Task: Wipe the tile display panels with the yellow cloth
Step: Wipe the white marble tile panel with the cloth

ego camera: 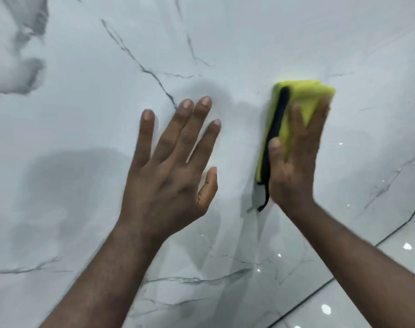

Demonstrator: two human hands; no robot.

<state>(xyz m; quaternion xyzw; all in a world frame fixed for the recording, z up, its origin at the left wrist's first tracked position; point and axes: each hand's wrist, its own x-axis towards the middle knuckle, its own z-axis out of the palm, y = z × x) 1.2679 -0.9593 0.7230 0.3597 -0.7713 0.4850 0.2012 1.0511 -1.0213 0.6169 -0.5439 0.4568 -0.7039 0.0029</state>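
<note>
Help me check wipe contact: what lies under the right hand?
Under the right hand lies the folded yellow cloth, black-edged, flat against the marble-look tile panel. Cloth shows above the fingertips and along the thumb side; the part beneath the palm is covered.

- Here's the left grip point(168, 176): nails clipped short, knuckles creased, tendons ridging toward the wrist.
- Now the right grip point(294, 162): smeared by blur, details unreadable.
- And the left forearm point(111, 268) and right forearm point(358, 261): both bare to the frame edge.
</note>
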